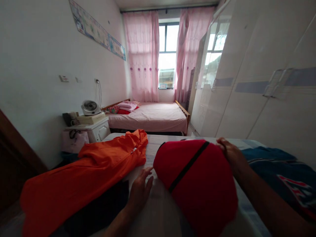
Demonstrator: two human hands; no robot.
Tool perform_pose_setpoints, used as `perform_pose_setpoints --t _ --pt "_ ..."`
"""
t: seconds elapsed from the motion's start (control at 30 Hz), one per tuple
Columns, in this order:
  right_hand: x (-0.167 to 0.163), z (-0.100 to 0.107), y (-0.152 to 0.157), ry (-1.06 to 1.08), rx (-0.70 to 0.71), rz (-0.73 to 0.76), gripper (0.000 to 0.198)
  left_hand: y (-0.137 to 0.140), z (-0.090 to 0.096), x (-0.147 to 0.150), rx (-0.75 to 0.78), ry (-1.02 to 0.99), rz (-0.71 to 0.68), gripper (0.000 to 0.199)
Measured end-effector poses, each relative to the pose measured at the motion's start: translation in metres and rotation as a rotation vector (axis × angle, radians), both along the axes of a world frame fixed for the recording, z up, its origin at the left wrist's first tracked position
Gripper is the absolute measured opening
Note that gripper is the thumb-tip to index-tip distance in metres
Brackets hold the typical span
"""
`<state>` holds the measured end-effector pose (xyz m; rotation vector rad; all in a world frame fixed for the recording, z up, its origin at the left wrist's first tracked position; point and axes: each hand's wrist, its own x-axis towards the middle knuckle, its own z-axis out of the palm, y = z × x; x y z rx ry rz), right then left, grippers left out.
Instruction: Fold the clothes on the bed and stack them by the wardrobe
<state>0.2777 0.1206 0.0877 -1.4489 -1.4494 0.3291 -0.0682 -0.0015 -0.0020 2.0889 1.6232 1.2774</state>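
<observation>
Gripping a red garment (197,184) at its far edge – right hand (228,153), fingers partly hidden, left hand (140,189) flat, open beside it.

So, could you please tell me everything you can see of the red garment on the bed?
The red garment looks like soft fabric, plain red with one narrow black stripe running diagonally across it. It lies bunched in a rounded heap on the pale bed surface. The right hand grips its far edge; the left hand lies flat on the bed beside its left edge. An orange jacket lies to its left.

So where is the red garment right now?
In the head view, the red garment lies on the near bed, centre-right, between the left hand and right hand, beside the orange jacket.
</observation>
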Motion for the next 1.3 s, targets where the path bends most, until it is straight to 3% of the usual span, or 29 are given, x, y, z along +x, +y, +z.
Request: perform_pose_setpoints --t 0.17,0.3,0.47,0.57,0.63,0.73,0.9,0.97,1.07,1.17,1.23,1.3 --pt "0.025 -0.075 -0.026 0.221 -0.176 -0.027 0.043 -0.008 0.008 -0.002 0.205 -0.065 0.158 0.027" --pt "0.047 -0.100 -0.038 0.263 -0.227 -0.056 0.044 -0.019 0.026 0.016 0.320 0.181 0.097 0.028" --pt "0.040 -0.099 -0.040 0.010 -0.241 -0.057 0.041 -0.012 0.049 0.057 0.039 0.510 0.047 0.032" --pt "0.035 -0.096 -0.043 -0.037 -0.270 -0.045 0.038 -0.002 0.050 0.071 -0.187 0.629 -0.007 0.012" --pt "0.034 -0.094 -0.046 -0.036 -0.272 -0.029 0.037 0.003 0.047 0.074 -0.245 0.636 -0.024 0.011" --pt "0.034 -0.091 -0.047 -0.041 -0.271 -0.010 0.036 0.007 0.052 0.069 -0.261 0.462 -0.023 0.015" --pt "0.034 -0.089 -0.046 -0.046 -0.287 0.002 0.036 0.013 0.082 0.059 -0.344 -0.099 -0.076 0.021" --pt "0.035 -0.090 -0.046 -0.042 -0.283 0.008 0.036 0.012 0.084 0.062 -0.316 -0.178 -0.072 0.024" --pt "0.035 -0.091 -0.046 -0.044 -0.280 0.005 0.036 0.009 0.069 0.069 -0.232 -0.010 -0.028 0.024" --pt "0.035 -0.091 -0.046 -0.053 -0.276 0.005 0.037 0.013 0.063 0.071 -0.266 0.329 -0.113 0.026" --pt "0.035 -0.090 -0.047 -0.053 -0.277 0.011 0.037 0.019 0.084 0.068 -0.252 0.477 -0.163 0.028" --pt "0.035 -0.090 -0.048 -0.049 -0.288 0.023 0.037 0.025 0.124 0.064 -0.112 0.477 -0.098 0.033"
